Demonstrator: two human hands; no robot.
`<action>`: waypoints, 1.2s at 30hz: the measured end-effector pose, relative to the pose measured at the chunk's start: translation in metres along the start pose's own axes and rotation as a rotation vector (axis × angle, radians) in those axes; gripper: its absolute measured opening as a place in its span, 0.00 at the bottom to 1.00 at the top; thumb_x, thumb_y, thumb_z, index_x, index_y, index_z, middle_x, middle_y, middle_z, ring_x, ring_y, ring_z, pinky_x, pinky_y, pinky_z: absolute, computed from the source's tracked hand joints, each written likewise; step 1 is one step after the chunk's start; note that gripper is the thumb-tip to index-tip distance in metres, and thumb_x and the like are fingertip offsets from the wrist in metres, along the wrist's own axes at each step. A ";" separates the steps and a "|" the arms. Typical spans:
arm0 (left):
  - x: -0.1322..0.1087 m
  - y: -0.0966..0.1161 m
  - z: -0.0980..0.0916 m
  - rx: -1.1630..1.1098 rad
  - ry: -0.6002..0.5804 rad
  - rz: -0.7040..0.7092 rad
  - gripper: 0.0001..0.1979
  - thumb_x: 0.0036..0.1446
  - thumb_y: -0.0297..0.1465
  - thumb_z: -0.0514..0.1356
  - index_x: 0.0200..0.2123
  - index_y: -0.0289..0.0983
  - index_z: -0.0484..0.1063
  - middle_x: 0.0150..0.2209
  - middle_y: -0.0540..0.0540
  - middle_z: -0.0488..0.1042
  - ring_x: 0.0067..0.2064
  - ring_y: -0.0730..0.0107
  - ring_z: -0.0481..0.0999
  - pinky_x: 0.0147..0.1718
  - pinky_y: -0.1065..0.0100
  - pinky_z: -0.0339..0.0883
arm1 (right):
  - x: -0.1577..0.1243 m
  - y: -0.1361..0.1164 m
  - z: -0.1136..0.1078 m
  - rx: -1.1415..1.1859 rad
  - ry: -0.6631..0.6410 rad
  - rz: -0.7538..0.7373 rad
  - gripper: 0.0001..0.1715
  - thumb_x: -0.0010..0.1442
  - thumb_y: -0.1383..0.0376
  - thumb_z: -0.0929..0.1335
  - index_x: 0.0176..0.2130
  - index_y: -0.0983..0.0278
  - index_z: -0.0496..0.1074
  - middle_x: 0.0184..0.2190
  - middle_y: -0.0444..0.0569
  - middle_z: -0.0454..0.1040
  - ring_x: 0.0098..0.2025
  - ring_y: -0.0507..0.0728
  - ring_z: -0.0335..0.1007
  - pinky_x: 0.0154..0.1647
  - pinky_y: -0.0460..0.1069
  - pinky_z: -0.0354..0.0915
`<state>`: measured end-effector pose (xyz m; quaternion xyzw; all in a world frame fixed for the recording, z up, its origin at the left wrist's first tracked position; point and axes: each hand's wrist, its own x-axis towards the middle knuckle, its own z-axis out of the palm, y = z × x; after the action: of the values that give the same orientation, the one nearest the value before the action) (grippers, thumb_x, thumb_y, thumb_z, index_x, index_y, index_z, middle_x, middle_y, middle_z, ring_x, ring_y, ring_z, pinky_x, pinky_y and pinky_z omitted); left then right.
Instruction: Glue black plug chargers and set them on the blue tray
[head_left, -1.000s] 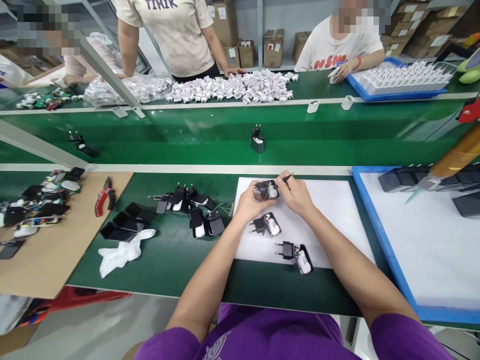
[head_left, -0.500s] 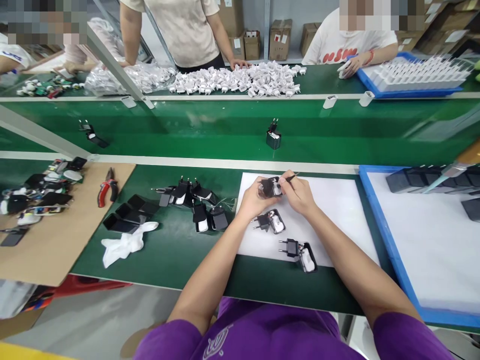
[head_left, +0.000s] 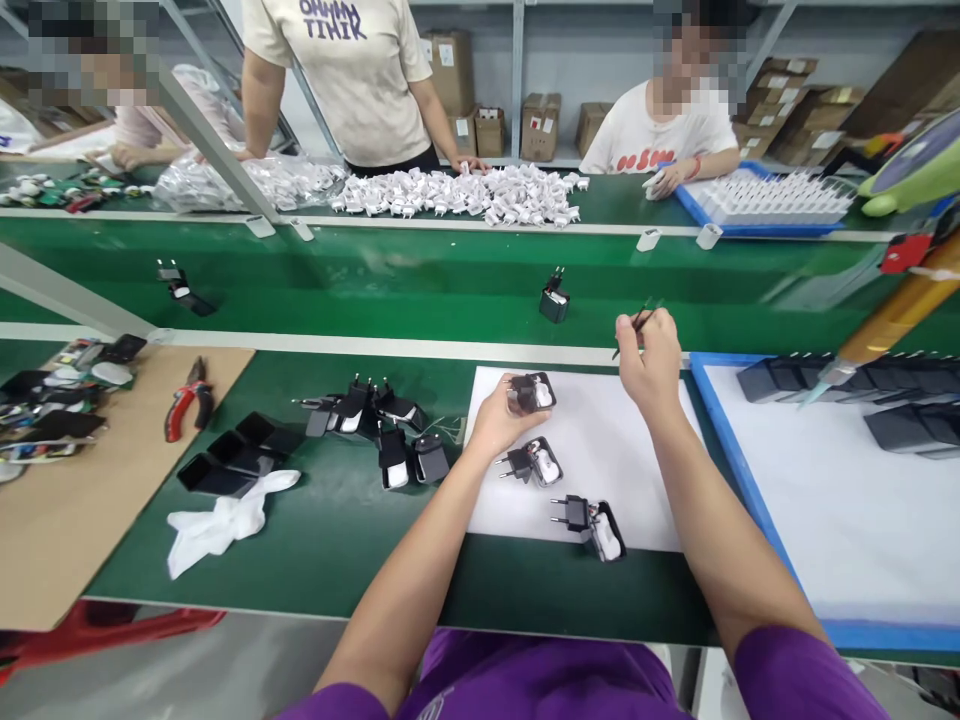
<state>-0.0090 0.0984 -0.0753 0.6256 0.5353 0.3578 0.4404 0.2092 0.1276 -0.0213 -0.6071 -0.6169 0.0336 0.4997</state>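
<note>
My left hand is closed around an open black plug adapter, its white inside facing up over the white sheet. Up and to the right, clear of that adapter, my right hand grips thin dark tweezers. Just below my left hand lies a second open adapter with its plug head beside the case. A third open adapter rests lower, at the sheet's front edge.
Left of the sheet stand several black adapters, empty black cases, a white cloth and red pliers. A blue-rimmed tray holds black cases at right, below an amber syringe. Co-workers stand behind white plugs.
My right hand has moved away from the held adapter, up and to the right, with the tweezers. My left hand still holds the adapter. The camera view has shifted slightly.
</note>
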 end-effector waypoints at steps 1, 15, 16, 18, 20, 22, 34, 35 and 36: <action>0.000 -0.001 0.000 0.017 -0.001 0.000 0.29 0.41 0.37 0.71 0.46 0.39 0.65 0.36 0.50 0.76 0.30 0.71 0.73 0.32 0.70 0.66 | 0.013 0.010 0.005 -0.027 -0.066 0.061 0.15 0.64 0.58 0.60 0.32 0.63 0.68 0.40 0.56 0.71 0.44 0.59 0.68 0.50 0.56 0.64; -0.007 0.007 -0.001 0.144 0.014 -0.002 0.31 0.43 0.37 0.70 0.51 0.38 0.68 0.44 0.46 0.77 0.41 0.62 0.78 0.42 0.65 0.70 | 0.078 0.012 0.109 -0.170 -0.649 0.201 0.17 0.62 0.56 0.66 0.40 0.68 0.72 0.33 0.50 0.75 0.33 0.53 0.71 0.35 0.49 0.70; -0.008 0.008 -0.001 0.149 0.012 -0.001 0.30 0.43 0.37 0.70 0.51 0.38 0.68 0.45 0.45 0.77 0.42 0.61 0.78 0.43 0.64 0.70 | 0.075 0.000 0.114 -0.144 -0.706 0.143 0.17 0.62 0.56 0.66 0.41 0.68 0.72 0.35 0.50 0.75 0.35 0.54 0.72 0.37 0.50 0.70; -0.008 0.008 0.000 0.163 0.008 -0.002 0.30 0.43 0.37 0.70 0.51 0.38 0.68 0.47 0.45 0.76 0.44 0.59 0.77 0.45 0.62 0.69 | 0.065 -0.025 0.125 -0.082 -0.803 0.028 0.19 0.63 0.56 0.66 0.46 0.68 0.71 0.41 0.49 0.74 0.39 0.55 0.72 0.40 0.52 0.71; -0.008 0.008 0.000 0.185 0.006 -0.011 0.33 0.43 0.38 0.70 0.53 0.37 0.67 0.46 0.43 0.76 0.45 0.57 0.77 0.46 0.61 0.69 | 0.052 -0.051 0.135 -0.029 -0.858 -0.070 0.20 0.63 0.57 0.66 0.50 0.67 0.69 0.47 0.49 0.72 0.45 0.57 0.72 0.44 0.55 0.71; -0.008 0.007 0.001 0.209 0.013 -0.029 0.34 0.43 0.39 0.70 0.54 0.36 0.66 0.45 0.42 0.77 0.45 0.54 0.77 0.46 0.59 0.69 | 0.037 -0.072 0.141 0.005 -0.885 -0.148 0.21 0.63 0.57 0.66 0.51 0.67 0.68 0.49 0.50 0.71 0.48 0.59 0.71 0.47 0.57 0.71; -0.004 0.005 0.001 0.154 0.030 0.023 0.30 0.42 0.36 0.71 0.50 0.37 0.70 0.41 0.45 0.78 0.43 0.57 0.78 0.44 0.62 0.70 | 0.026 -0.051 0.057 -0.139 -0.793 -0.231 0.19 0.65 0.59 0.65 0.53 0.64 0.68 0.51 0.53 0.70 0.49 0.58 0.70 0.50 0.58 0.68; -0.003 0.005 0.002 0.142 0.038 0.034 0.30 0.41 0.36 0.71 0.50 0.37 0.70 0.41 0.45 0.79 0.43 0.58 0.78 0.44 0.62 0.70 | 0.020 -0.039 0.044 -0.175 -0.774 -0.205 0.17 0.66 0.62 0.63 0.52 0.65 0.68 0.50 0.54 0.71 0.49 0.58 0.70 0.51 0.58 0.68; -0.002 0.005 0.002 0.131 0.052 0.043 0.30 0.42 0.36 0.71 0.49 0.37 0.70 0.41 0.46 0.78 0.43 0.59 0.78 0.44 0.63 0.70 | 0.012 -0.027 0.032 -0.213 -0.759 -0.177 0.16 0.66 0.64 0.61 0.52 0.66 0.68 0.48 0.56 0.72 0.48 0.59 0.70 0.51 0.59 0.67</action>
<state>-0.0058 0.0959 -0.0712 0.6548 0.5554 0.3475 0.3767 0.1716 0.1482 -0.0128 -0.5444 -0.8076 0.1483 0.1716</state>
